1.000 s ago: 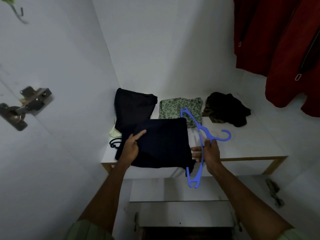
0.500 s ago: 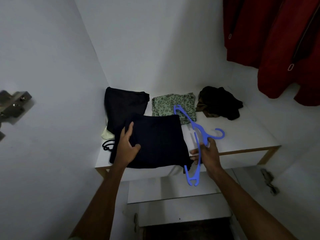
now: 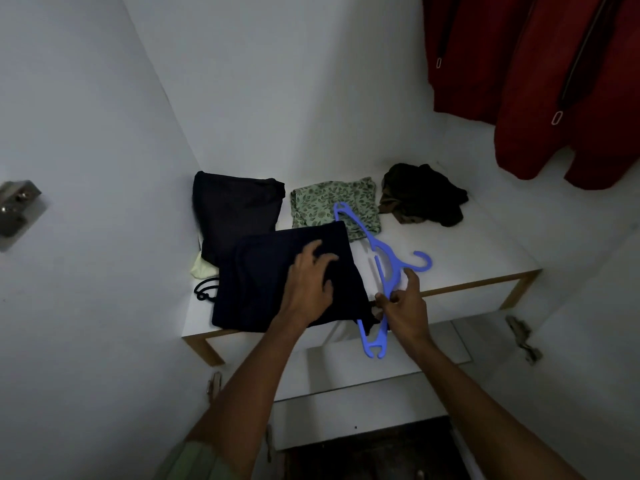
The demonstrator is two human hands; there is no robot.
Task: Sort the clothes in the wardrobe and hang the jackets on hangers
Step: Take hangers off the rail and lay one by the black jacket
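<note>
A folded dark navy garment (image 3: 263, 282) lies at the front of the white wardrobe shelf (image 3: 478, 258). My left hand (image 3: 310, 284) rests on its right part, fingers bent into the cloth. My right hand (image 3: 403, 306) grips a blue plastic hanger (image 3: 381, 261) by its middle bar, just right of the garment's corner. The hanger runs from the green cloth down past the shelf's front edge, its hook pointing right. Two red jackets (image 3: 540, 81) hang at the upper right.
Behind the navy garment lies another folded dark garment (image 3: 235, 206), then a green leaf-print cloth (image 3: 329, 202) and a crumpled dark olive piece (image 3: 422, 192). A pale cloth (image 3: 202, 271) and a black hanger hook (image 3: 204, 289) peek out at the left. Door hinges sit at both sides.
My left hand has slid right across the navy garment, from its left edge to its right part. My right hand keeps its grip on the blue hanger, shifted slightly nearer the garment's corner.
</note>
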